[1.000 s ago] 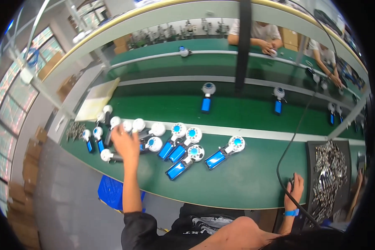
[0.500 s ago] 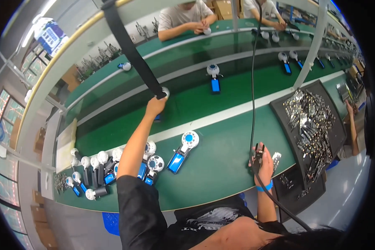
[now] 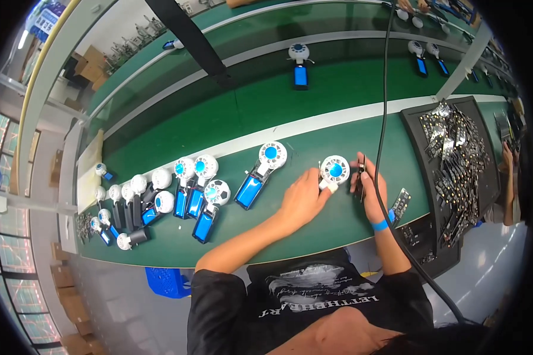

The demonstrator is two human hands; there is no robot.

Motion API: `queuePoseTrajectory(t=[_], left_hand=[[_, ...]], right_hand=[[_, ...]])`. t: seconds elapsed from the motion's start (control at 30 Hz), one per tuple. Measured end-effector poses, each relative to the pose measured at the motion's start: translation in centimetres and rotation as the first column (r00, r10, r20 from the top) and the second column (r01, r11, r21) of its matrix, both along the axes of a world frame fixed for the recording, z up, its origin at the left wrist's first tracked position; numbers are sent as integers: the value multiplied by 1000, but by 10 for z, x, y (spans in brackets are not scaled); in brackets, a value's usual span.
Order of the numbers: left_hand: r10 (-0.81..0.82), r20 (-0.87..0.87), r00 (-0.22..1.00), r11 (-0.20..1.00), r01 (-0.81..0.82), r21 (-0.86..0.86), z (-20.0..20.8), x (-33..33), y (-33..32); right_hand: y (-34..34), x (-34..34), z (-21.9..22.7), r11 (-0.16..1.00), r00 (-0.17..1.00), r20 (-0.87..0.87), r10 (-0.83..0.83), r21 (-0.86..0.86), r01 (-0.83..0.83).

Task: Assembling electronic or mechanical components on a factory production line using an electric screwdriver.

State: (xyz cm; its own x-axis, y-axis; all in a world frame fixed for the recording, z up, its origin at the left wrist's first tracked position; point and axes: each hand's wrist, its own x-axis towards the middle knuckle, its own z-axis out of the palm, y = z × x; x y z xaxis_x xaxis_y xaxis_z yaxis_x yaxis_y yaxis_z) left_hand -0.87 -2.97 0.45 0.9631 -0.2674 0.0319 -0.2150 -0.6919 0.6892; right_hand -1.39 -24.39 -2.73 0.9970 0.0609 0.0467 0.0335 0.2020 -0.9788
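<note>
My left hand [image 3: 304, 200] is closed round the lower part of a small handheld fan [image 3: 336, 170], whose round white head with a blue centre faces up. The fan's body is mostly hidden in the palm. Just to the right, my right hand [image 3: 372, 192] grips a thin dark circuit board [image 3: 362, 177], seen nearly edge-on beside the fan head. Another circuit board [image 3: 401, 204] lies by the right wrist, which has a blue band. Left of my hands, a fan with a blue body [image 3: 260, 174] rests on the green table.
Several more fans [image 3: 204, 207] crowd the table's left side. A black tray [image 3: 418, 142] heaped with circuit boards stands on the right. Beyond the white rail, a green conveyor [image 3: 177, 139] carries fans. A black cable [image 3: 385, 106] hangs near my right hand. Another person's hand [image 3: 507, 155] shows far right.
My left hand has come back from the conveyor to the table before me, bringing a fan beside the right hand. The right hand still holds a circuit board. The view has shifted.
</note>
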Motion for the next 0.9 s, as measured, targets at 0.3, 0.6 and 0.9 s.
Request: queuePoseTrajectory(t=[0.3,0.6,0.9], left_hand=[[-59,-175,983,957,6,-291,-3,12,14],[-33,-49,998,856,3,-517,-18,16,35],[-80,565,821,919,280,-278,-21,15,38]], right_hand=[[36,-41,13,974,974,40,-223,-22,224],[56,-19,18,976,991,136,-5,-213,34],[68,-37,11,951,981,195,-17,-298,76]])
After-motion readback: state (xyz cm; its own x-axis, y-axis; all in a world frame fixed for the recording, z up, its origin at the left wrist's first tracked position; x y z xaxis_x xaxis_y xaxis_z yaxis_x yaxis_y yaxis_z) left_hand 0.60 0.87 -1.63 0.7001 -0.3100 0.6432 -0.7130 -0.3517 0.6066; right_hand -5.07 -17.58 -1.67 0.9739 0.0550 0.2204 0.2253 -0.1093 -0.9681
